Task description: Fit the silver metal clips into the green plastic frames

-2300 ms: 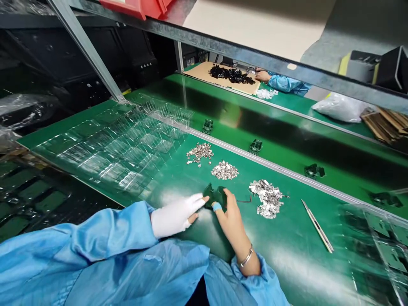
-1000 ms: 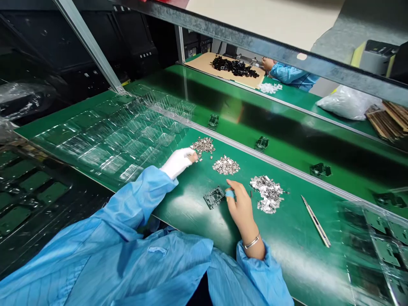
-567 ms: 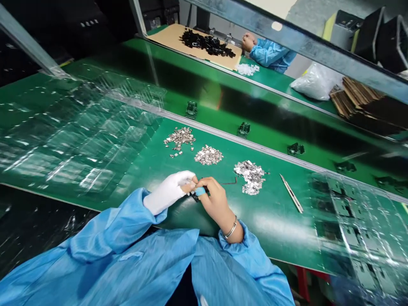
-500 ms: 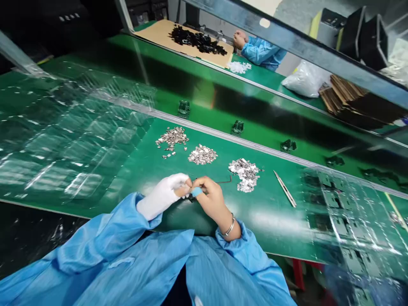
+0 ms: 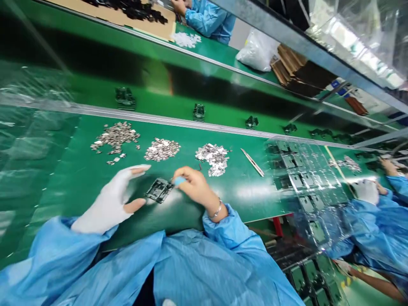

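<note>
My left hand (image 5: 110, 199), in a white glove with bare thumb and fingertips showing, is open with thumb and fingers spread. Just right of it is a dark, squarish plastic-looking frame or board (image 5: 158, 190) with small cut-outs. My right hand (image 5: 194, 185), bare with a blue wrap on a finger, pinches the right end of that part. Beyond the hands lie a heap of small brownish metal pieces (image 5: 117, 136), a second heap of metal pieces (image 5: 162, 149) and a pile of flat silvery pieces (image 5: 213, 158).
Tweezers (image 5: 252, 162) lie right of the piles. Clear plastic trays (image 5: 306, 178) with dark green parts stand further right, near a co-worker's gloved hand (image 5: 366, 191). Similar dark parts (image 5: 198, 111) sit along the strip behind the metal rail (image 5: 178, 123). Another person's sleeve (image 5: 207, 19) shows across.
The view has swung to the right. My left hand has parted from my right and opened, and the dark part between them has come into sight, held by the right hand.
</note>
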`<action>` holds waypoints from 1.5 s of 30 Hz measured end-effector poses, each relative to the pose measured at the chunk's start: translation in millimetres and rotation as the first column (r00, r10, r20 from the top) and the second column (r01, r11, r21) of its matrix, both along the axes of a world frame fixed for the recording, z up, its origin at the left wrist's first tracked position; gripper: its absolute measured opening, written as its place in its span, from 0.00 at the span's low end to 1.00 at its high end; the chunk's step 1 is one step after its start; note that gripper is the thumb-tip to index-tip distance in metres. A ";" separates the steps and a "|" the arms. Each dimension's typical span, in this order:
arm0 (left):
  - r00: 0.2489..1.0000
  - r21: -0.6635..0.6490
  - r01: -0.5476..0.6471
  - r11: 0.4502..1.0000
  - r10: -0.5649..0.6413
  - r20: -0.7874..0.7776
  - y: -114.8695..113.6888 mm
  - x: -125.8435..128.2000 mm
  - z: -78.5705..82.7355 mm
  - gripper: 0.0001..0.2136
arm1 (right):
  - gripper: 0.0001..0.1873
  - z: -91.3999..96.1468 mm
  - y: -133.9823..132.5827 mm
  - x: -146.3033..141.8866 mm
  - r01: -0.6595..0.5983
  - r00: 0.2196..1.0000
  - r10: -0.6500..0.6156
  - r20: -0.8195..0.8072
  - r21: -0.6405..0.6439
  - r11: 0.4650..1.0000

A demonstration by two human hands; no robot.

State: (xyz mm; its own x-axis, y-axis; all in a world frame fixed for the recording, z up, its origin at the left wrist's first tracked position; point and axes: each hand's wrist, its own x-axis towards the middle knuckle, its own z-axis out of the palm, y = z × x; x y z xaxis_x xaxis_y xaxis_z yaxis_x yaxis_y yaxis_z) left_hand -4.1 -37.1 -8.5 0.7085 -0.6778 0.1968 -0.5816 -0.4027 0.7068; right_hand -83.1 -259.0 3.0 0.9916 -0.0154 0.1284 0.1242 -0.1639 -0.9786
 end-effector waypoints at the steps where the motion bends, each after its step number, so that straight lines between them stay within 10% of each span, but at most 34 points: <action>1: 0.997 0.022 0.071 0.997 -0.070 -0.034 -0.4 2.8 -5.6 0.31 | 0.03 -3.4 -3.5 -0.9 0.039 0.999 -0.038 -0.028 0.046 0.998; 10: 0.968 0.041 0.207 0.977 -0.199 -0.154 -20.8 1.2 -35.8 0.30 | 0.05 -15.2 4.9 -5.4 0.038 0.991 -0.054 -0.119 -0.131 0.991; 21: 0.998 -0.005 0.041 0.999 -0.041 0.053 -32.8 -19.3 -3.3 0.22 | 0.09 -12.2 7.5 -8.0 0.093 0.967 0.001 0.255 -0.358 0.929; 45: 0.998 0.077 0.042 0.996 -0.045 0.042 -41.4 -30.3 12.1 0.18 | 0.09 -7.3 14.7 -11.1 0.133 0.976 -0.061 0.210 -0.344 0.929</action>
